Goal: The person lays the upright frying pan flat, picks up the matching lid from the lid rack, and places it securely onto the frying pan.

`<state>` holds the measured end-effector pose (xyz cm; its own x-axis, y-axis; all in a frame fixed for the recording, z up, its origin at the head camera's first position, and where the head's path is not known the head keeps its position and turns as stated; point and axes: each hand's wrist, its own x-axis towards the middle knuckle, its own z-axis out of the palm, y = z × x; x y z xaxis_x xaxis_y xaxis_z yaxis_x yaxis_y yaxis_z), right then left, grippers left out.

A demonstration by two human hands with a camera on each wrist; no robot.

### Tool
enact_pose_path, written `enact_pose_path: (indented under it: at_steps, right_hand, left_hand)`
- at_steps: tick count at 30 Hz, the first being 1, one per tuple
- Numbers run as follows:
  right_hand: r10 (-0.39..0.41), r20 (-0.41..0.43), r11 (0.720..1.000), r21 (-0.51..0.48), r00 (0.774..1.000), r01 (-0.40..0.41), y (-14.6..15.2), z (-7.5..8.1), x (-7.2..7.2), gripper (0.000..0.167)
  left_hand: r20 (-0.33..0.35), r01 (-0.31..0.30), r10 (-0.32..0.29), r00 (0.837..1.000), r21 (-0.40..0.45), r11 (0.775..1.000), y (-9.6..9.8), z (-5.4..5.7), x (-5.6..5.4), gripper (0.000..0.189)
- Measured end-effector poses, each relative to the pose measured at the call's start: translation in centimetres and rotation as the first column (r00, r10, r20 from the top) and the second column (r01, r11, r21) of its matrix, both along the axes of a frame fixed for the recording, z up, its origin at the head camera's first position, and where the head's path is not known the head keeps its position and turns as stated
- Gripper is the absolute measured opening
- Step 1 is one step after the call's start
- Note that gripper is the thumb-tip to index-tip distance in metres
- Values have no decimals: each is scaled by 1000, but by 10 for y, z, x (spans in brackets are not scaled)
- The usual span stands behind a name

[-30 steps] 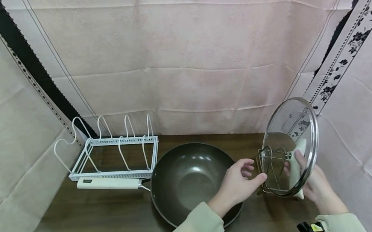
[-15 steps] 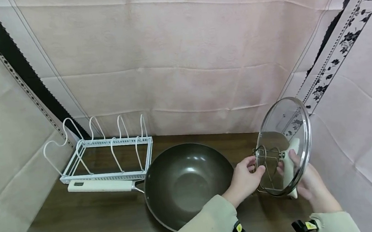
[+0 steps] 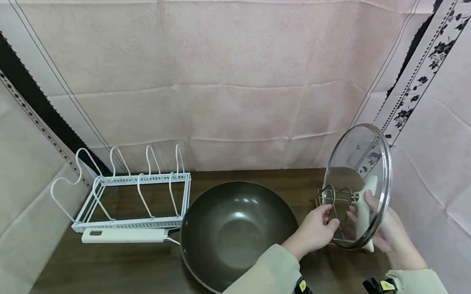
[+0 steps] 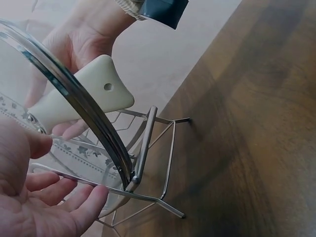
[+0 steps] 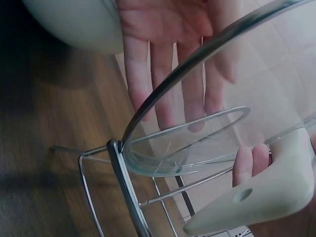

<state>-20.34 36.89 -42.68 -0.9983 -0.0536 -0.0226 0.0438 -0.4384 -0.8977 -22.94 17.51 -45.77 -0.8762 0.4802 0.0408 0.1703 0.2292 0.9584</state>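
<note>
My right hand (image 3: 393, 237) grips the pale handle (image 3: 367, 212) of a round glass lid (image 3: 388, 169), which is tilted up on edge. In both wrist views the lid's metal rim meets the front bar of a small metal wire rack (image 4: 146, 145). At the rack's left side is my left hand (image 3: 312, 233); its fingers (image 5: 162, 106) are extended and touch the wire loop, with the thumb apart from it. The rack stands on the wooden table and shows partly through the glass.
A dark wok (image 3: 237, 228) with a white handle (image 3: 124, 235) lies left of my left hand, which overlaps its right rim. Behind that handle stands a white dish rack (image 3: 127, 223) with upright loops. Pale cloth (image 3: 227, 71) encloses the table at the back and sides.
My left hand has moved right, from the wok's edge onto the wire rack. The right hand and the lid keep nearly the same pose, and the head view has shifted slightly.
</note>
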Motion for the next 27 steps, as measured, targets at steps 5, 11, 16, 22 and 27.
enact_pose_path:
  at_steps: [5, 11, 16, 22, 27]
  right_hand:
    - [17, -51, 1000, 26, 999, -16, -1, 1, 1, 24]
    - [50, -104, 999, -10, 993, -51, 2, 0, 3, 24]
    - [65, -138, 996, -55, 988, -73, 3, 1, 4, 26]
    - [106, -178, 988, -90, 978, -123, 4, 5, 4, 29]
    - [107, -208, 987, -92, 972, -128, 9, 8, 5, 33]
  left_hand:
    - [14, -16, 16, 1000, -3, 1000, 1, 3, 0, 48]
    - [26, -14, 14, 1000, -6, 1000, 2, 5, 1, 49]
    - [20, -5, 6, 1000, -19, 1000, 4, 4, 2, 49]
    - [17, 40, -38, 999, -71, 997, 4, 4, 2, 52]
    - [26, 84, -82, 996, -94, 992, 3, 6, 5, 55]
